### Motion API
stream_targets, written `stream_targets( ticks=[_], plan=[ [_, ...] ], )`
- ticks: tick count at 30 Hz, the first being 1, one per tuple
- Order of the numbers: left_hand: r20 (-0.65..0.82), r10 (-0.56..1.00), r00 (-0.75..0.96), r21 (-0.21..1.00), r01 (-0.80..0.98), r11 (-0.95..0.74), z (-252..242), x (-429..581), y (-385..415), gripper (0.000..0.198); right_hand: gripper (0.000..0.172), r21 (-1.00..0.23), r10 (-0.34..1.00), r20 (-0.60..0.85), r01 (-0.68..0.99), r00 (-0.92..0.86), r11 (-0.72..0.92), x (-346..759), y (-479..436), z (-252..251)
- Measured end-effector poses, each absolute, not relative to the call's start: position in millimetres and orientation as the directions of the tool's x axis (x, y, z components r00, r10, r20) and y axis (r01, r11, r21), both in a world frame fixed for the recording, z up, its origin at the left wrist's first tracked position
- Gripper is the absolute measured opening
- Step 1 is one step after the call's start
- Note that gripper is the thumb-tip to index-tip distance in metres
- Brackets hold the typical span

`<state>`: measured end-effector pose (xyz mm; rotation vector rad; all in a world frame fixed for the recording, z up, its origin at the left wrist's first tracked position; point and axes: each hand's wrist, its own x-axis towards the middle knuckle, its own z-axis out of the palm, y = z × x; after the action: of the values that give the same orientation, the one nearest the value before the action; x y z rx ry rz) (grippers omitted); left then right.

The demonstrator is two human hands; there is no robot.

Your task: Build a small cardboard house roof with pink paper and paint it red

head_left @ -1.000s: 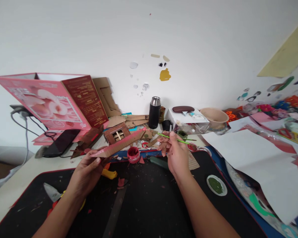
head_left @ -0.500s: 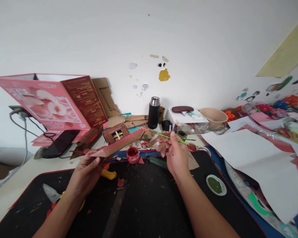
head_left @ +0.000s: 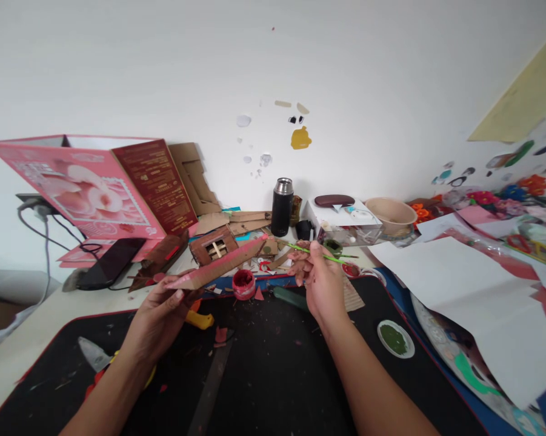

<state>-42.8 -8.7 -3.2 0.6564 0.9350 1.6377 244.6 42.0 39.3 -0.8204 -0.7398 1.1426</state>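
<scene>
My left hand point(head_left: 163, 309) is closed on the near end of a long cardboard strip point(head_left: 222, 270), which tilts up to the right and has pink paint along its upper edge. Between the fingers of my right hand point(head_left: 320, 275) is a thin green paintbrush point(head_left: 329, 258); its tip points left, close to the strip's far end. Whether the bristles touch the strip I cannot tell. Below the strip stands a small open jar of red paint point(head_left: 244, 284). Behind it sits a brown cardboard house piece with a window point(head_left: 214, 246).
A black mat point(head_left: 273, 375) bears a metal ruler point(head_left: 211, 381), scissors point(head_left: 95, 357), a yellow-handled tool point(head_left: 200, 319) and a dish of green paint point(head_left: 396, 338). A black flask point(head_left: 282, 209) stands behind. White paper point(head_left: 472, 303) lies right; a phone point(head_left: 111, 264) and pink box point(head_left: 95, 188) are left.
The paintbrush has shifted slightly in my right hand, its back end now a little higher. The strip has dipped very slightly at its far end; my left hand is nearly still.
</scene>
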Motion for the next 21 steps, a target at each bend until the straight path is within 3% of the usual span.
stream_targets(
  ticks=[21],
  plan=[
    [-0.025,0.965,-0.26,0.827,-0.548,-0.126,-3.2,-41.2,-7.8,0.039,0.047,-0.854,0.975,0.079,-0.49,0.208,0.174,240.9,38.8,39.7]
  ],
)
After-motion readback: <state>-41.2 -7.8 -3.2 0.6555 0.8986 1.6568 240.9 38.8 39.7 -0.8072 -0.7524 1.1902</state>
